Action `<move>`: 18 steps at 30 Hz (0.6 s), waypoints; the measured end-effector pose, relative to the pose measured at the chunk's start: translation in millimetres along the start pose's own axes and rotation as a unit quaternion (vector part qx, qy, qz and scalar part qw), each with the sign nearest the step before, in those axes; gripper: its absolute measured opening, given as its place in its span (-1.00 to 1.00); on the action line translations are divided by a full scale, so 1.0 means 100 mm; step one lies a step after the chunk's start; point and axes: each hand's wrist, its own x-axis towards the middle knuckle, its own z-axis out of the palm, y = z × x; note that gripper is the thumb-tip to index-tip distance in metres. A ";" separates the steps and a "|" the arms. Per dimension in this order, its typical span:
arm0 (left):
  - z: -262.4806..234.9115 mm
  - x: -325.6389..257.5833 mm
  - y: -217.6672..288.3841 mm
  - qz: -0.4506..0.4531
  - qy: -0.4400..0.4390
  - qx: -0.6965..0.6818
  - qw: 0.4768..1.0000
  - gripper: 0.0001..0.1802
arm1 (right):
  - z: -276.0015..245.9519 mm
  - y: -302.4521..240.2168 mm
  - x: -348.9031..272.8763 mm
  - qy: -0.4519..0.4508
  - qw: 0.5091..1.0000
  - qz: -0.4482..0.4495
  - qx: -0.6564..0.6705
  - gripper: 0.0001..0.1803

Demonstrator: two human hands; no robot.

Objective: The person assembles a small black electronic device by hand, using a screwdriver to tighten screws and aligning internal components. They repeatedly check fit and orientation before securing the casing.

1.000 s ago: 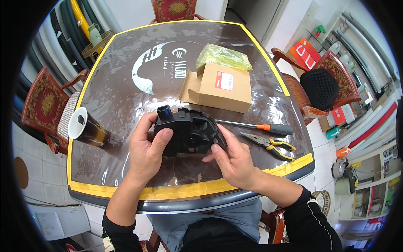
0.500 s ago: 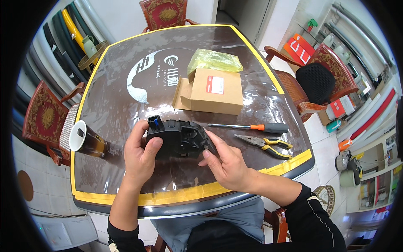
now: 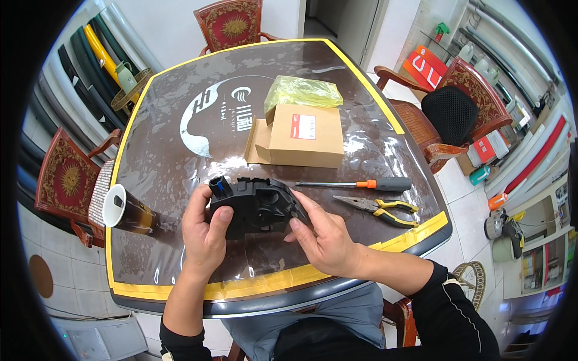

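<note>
Between my hands, above the near part of the table, is a black plastic car door latch (image 3: pixel 259 207) with a square connector socket, blue inside, at its upper left. My left hand (image 3: pixel 206 231) is closed round its left end, with the thumb on the near face. At the right end my right hand (image 3: pixel 325 237) grips it between thumb and fingers. The latch's underside is hidden. Just right of it lie a screwdriver (image 3: pixel 385 183) with a grey and orange handle and long-nose pliers (image 3: pixel 391 210) with yellow and black grips.
An opened cardboard box (image 3: pixel 307 150) and a crumpled yellow plastic bag (image 3: pixel 301 93) are beyond the latch. A paper cup (image 3: pixel 129 210) stands near the left edge. Yellow tape borders the dark table (image 3: pixel 174 174). Carved chairs (image 3: pixel 78 180) surround it.
The view has shifted a little. My hands keep their hold on the latch, which seems slightly lower in view and tipped a little.
</note>
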 end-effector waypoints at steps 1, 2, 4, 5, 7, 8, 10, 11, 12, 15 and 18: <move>-0.01 0.00 0.00 -0.006 -0.001 0.009 1.000 -0.48 | 0.00 0.00 0.00 0.000 1.000 0.005 0.004 -0.44; -0.02 0.00 0.00 -0.012 -0.002 0.019 1.000 -0.49 | 0.00 0.00 0.00 -0.002 1.000 0.003 0.004 -0.44; -0.03 0.01 -0.01 -0.024 -0.006 0.025 0.999 -0.51 | 0.00 0.01 0.00 -0.005 1.000 -0.002 0.002 -0.43; -0.02 0.02 -0.03 -0.030 -0.009 0.021 0.999 -0.51 | -0.01 0.01 0.00 -0.005 1.000 0.002 0.006 -0.43; -0.03 0.02 -0.06 -0.035 -0.015 0.015 0.999 -0.52 | -0.02 0.02 0.01 -0.006 1.000 0.006 0.012 -0.42; -0.03 0.02 -0.07 -0.034 -0.019 0.012 0.999 -0.52 | -0.02 0.02 0.01 -0.008 1.000 0.001 0.001 -0.43; -0.04 0.03 -0.09 -0.025 -0.020 0.027 0.999 -0.52 | -0.05 0.02 0.02 -0.011 1.000 -0.006 -0.008 -0.45; -0.04 0.03 -0.10 -0.016 -0.017 0.043 0.999 -0.51 | -0.06 0.02 0.02 -0.013 1.000 -0.014 -0.024 -0.46; -0.05 0.03 -0.10 -0.011 -0.014 0.050 0.999 -0.50 | -0.07 0.02 0.03 -0.016 0.999 -0.020 -0.027 -0.46; -0.05 0.02 -0.10 -0.019 -0.002 0.091 0.996 -0.45 | -0.09 0.02 0.04 -0.016 0.998 -0.035 -0.041 -0.47; -0.06 0.03 -0.12 0.021 -0.004 0.111 0.994 -0.41 | -0.09 0.00 0.03 -0.014 0.998 -0.037 -0.049 -0.48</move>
